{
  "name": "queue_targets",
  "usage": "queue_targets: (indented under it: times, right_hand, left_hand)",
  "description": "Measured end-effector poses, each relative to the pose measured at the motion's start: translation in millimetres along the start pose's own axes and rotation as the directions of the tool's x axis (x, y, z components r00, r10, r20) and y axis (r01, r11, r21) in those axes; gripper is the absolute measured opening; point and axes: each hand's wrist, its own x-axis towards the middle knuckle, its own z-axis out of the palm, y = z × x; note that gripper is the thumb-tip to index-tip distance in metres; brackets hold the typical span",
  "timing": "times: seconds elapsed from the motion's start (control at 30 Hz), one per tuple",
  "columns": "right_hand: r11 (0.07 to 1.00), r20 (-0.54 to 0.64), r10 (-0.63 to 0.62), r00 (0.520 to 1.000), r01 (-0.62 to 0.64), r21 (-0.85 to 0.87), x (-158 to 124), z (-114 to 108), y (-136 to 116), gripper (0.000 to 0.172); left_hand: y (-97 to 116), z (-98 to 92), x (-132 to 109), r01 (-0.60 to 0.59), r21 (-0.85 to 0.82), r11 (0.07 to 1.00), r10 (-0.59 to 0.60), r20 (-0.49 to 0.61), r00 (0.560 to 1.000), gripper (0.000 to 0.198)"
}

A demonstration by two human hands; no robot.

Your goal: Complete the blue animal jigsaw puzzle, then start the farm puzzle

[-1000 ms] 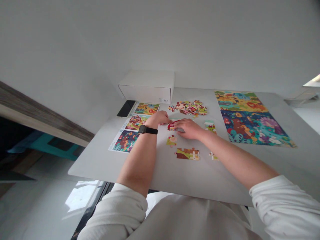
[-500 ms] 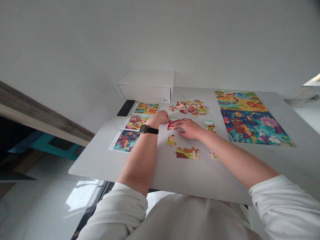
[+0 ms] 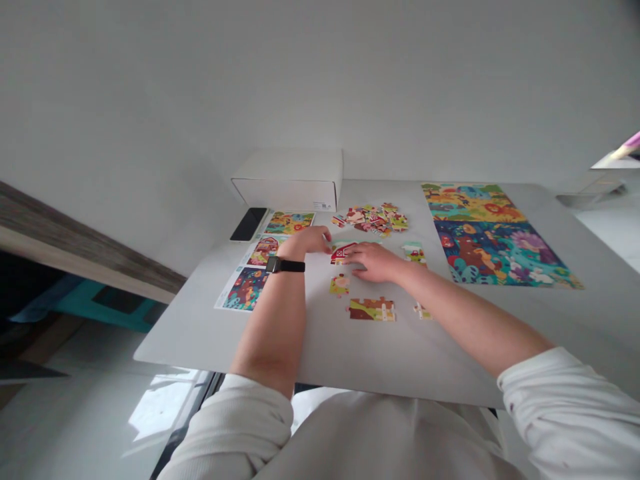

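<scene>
Red barn puzzle pieces (image 3: 341, 253) lie joined on the table between my hands. My right hand (image 3: 373, 261) rests on their right side, its fingers spread. My left hand (image 3: 316, 240) is just left of them, fingers bent and apart, holding nothing visible. Nearer to me are a yellow-green piece (image 3: 340, 285) and a joined brown-and-green strip (image 3: 373, 309). Other pieces (image 3: 414, 251) lie to the right of my right hand, and one more (image 3: 421, 311) is partly hidden by my right forearm. A heap of loose pieces (image 3: 375, 219) sits behind my hands.
A white box (image 3: 290, 183) stands at the back of the table (image 3: 200, 333). At the left are a phone (image 3: 249, 225) and a picture sheet (image 3: 245, 288), partly covered by my left arm. Two finished-looking colourful pictures (image 3: 500, 233) lie at the right.
My left hand has drawn back slightly left from the barn pieces, and its fingers have opened. My right hand stays on them. The whole view has shifted a little.
</scene>
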Motion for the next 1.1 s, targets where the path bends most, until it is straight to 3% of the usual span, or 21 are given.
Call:
queue_targets:
  times: [0.1,0.17,0.3,0.43,0.57,0.8,0.97,1.1]
  right_hand:
    - [1.000,-0.024,-0.002,1.000,0.002,-0.010,-7,-10,-1,0.051]
    - [1.000,-0.062,0.017,0.998,-0.018,-0.025,-16,-17,1,0.054]
    - [0.992,-0.093,0.112,0.989,-0.116,-0.040,-43,-31,11,0.041]
    - [0.980,-0.126,0.189,0.974,-0.194,-0.031,-76,-38,28,0.031]
    - [0.969,-0.232,0.242,0.942,-0.247,0.011,-102,-38,45,0.024]
    - [0.964,-0.450,0.255,0.856,-0.259,0.055,-112,-33,62,0.022]
    - [0.966,-0.487,0.246,0.838,-0.254,0.051,-108,-29,62,0.022]
    - [0.964,-0.483,0.252,0.839,-0.261,0.050,-109,-29,63,0.023]
  left_hand:
    - [-4,1.1,5,0.013,-0.032,0.999,-0.018,-0.153,0.988,0.025]
    - [-5,1.6,7,0.007,-0.034,0.999,-0.016,-0.287,0.958,0.025]
    - [2,3.5,9,-0.018,-0.027,0.999,0.005,-0.416,0.909,0.025]
    - [19,8.7,9,-0.092,-0.022,0.996,0.074,-0.418,0.905,0.022]
    - [34,18.3,9,-0.203,-0.044,0.978,0.165,-0.433,0.886,0.028]
    - [48,20.7,16,-0.227,-0.026,0.973,0.181,-0.522,0.834,0.035]
    - [52,7.7,44,-0.152,0.046,0.987,0.157,-0.436,0.886,0.045]
    - [56,3.5,65,-0.187,0.084,0.979,0.204,-0.311,0.928,0.049]
